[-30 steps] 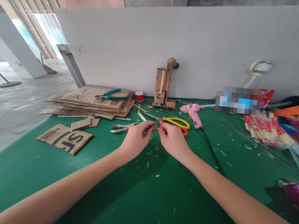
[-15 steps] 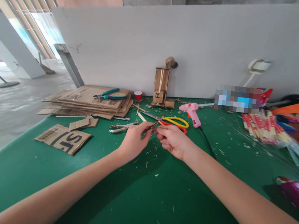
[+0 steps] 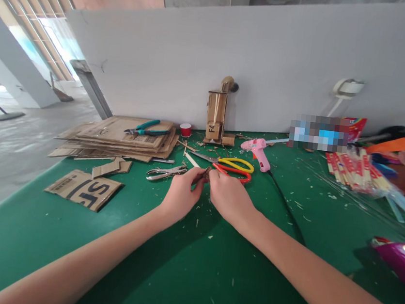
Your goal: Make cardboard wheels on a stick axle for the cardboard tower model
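My left hand (image 3: 182, 190) and my right hand (image 3: 231, 193) meet fingertip to fingertip above the table. Pinched in the left fingers is a small brown piece (image 3: 206, 172) that looks like cardboard, mostly covered by the fingers. The right fingers are closed against its other side. Just behind the right hand lie scissors (image 3: 236, 164) with one yellow and one red handle. A silver hole punch or plier-like tool (image 3: 165, 172) rests left of the left hand, and a white stick (image 3: 191, 160) lies beyond it.
Stacked cardboard (image 3: 113, 132) carries teal-handled cutters (image 3: 148, 128) at the left. A printed cardboard piece (image 3: 83, 189) lies nearer. Behind stand a cardboard construction (image 3: 216, 109) and a red spool (image 3: 185, 131). A pink glue gun (image 3: 260, 155) trails its cord rightward; packaged sticks (image 3: 354, 169) lie beyond.
My right hand has turned so its back faces up more, and its fingers have drawn closer to the left ones. The left hand keeps its pinch.
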A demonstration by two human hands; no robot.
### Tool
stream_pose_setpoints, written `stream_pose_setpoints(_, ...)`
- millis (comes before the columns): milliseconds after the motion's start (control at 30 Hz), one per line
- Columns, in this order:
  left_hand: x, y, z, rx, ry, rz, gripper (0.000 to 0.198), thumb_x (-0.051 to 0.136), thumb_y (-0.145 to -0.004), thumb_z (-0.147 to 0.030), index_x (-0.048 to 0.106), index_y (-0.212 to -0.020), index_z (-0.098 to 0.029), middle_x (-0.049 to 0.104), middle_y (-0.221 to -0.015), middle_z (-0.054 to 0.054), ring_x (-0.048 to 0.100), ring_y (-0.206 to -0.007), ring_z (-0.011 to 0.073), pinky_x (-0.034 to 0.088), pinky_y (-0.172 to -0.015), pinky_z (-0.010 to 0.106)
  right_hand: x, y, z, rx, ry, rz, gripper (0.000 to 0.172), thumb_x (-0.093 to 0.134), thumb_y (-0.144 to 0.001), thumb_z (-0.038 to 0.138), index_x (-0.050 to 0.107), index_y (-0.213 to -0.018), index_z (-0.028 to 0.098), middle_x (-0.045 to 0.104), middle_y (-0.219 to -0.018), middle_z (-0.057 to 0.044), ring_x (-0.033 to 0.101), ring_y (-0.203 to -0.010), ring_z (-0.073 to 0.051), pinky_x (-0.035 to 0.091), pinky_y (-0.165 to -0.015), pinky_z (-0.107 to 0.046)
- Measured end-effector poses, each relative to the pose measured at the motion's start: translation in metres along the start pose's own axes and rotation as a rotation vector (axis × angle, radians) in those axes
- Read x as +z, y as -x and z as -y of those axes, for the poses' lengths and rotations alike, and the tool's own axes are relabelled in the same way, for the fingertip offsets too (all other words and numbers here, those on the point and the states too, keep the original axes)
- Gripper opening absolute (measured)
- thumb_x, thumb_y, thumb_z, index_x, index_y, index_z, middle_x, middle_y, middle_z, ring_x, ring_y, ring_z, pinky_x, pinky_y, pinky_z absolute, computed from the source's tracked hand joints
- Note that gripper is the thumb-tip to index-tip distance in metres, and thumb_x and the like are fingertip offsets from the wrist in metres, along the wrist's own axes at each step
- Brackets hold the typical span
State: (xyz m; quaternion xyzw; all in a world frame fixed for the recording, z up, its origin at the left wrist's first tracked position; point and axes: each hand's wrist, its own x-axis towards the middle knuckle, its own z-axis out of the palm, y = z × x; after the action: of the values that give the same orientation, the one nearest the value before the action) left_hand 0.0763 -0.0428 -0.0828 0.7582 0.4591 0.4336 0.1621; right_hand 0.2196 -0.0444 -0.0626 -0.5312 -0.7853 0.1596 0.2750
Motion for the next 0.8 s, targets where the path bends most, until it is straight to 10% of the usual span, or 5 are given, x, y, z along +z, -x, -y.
stream_pose_setpoints(400, -0.002, 0.0, -0.003, 0.067, -0.083, -0.01, 0.023, 0.048, -0.084, -0.013, 0.061, -0.102, -0.018, 0.072, -0.088, 0.004, 0.067, -0.075, 0.014, 0.05, -0.069, 0.022, -0.011, -0.019, -0.01, 0.353, -0.825, 0.313, 0.018, 0.04, -0.087, 0.019, 0.046, -0.07, 0.018, 0.034, -0.053, 0.008, 0.019, -0.037, -0.004, 0.017, -0.035, -0.019)
stream_pose_setpoints(800, -0.024, -0.014, -0.014, 0.033, 0.067, 0.023, 0.041, 0.049, -0.081, -0.012, 0.053, -0.121, -0.018, 0.069, -0.106, 0.007, 0.066, -0.095, 0.0173, 0.053, -0.076, 0.027, -0.011, -0.019, -0.019, 0.154, -1.113, 0.215, 0.01, 0.058, -0.065, 0.015, 0.053, -0.072, 0.018, 0.043, -0.059, 0.006, 0.036, -0.046, -0.005, 0.02, -0.039, -0.017)
